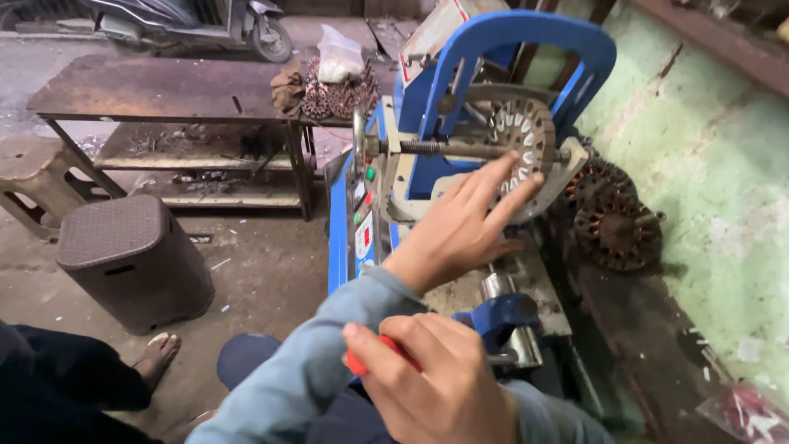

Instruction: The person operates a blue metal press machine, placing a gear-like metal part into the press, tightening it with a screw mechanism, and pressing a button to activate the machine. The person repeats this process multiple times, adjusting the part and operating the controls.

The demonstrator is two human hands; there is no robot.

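Reaching forward with the arm nearly straight, the left hand (460, 226) spreads its fingers (511, 191) flat against the slotted metal stator (519, 136), which sits on a threaded shaft (444, 148) inside the blue frame (526, 37) of the winding machine. That hand grips nothing; it only presses. Nearer the camera, the right hand (436, 382) is curled tight around a red handle (355, 362), just beside the blue crank block (503, 314). Wound stators (612, 220) lie stacked against the green wall. On the rusty table (156, 86) a plastic bag (339, 56) holds something pale; I cannot tell what.
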